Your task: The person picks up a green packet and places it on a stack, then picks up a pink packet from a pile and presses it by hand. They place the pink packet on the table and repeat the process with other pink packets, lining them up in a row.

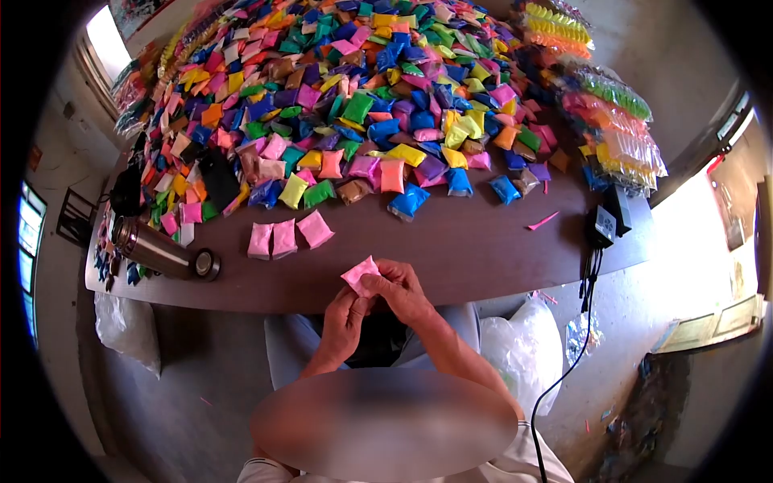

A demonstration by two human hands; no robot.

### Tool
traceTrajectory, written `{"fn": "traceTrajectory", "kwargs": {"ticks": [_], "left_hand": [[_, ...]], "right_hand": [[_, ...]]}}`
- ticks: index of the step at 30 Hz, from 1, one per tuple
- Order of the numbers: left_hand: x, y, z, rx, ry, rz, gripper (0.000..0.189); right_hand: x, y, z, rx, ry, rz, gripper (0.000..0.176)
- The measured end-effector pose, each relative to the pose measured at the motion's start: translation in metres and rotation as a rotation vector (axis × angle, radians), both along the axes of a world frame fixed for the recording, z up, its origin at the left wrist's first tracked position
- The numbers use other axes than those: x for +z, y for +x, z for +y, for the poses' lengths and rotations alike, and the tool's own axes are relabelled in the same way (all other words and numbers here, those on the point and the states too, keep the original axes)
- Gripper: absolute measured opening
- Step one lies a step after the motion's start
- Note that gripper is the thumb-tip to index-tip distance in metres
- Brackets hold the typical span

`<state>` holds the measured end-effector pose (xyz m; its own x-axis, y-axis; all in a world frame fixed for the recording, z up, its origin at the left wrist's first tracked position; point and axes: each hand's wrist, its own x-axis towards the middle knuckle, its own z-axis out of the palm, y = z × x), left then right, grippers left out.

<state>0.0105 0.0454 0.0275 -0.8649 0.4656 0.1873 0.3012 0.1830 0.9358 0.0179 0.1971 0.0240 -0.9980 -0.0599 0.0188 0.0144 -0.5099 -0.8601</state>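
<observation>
A small pink packet [359, 272] is held up just over the table's front edge. My right hand [403, 294] pinches it from the right, with the thumb lying across its face. From below, my left hand [345, 320] closes its fingers on the packet's lower edge; part of that grip is hidden. Three more pink packets [284, 239] lie in a row on the brown table [451, 262], a little beyond my hands to the left.
A large heap of coloured packets [354, 105] covers the table's far side. A metal flask [157, 249] lies at the left. Black devices with cables [601, 227] sit at the right edge, near a pink strip [543, 220]. Strings of clear packs [616, 129] stand behind them.
</observation>
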Motion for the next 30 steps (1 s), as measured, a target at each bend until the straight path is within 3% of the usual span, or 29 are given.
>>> {"fn": "traceTrajectory", "kwargs": {"ticks": [4,30], "left_hand": [[-0.007,-0.002,-0.001,0.023,0.083,-0.042,0.027],[-0.009,0.001,0.000,0.009,-0.014,0.044,0.034]], "right_hand": [[0.002,-0.002,0.001,-0.006,-0.002,-0.006,0.019],[-0.002,-0.003,0.000,-0.008,-0.008,0.036,0.018]]}}
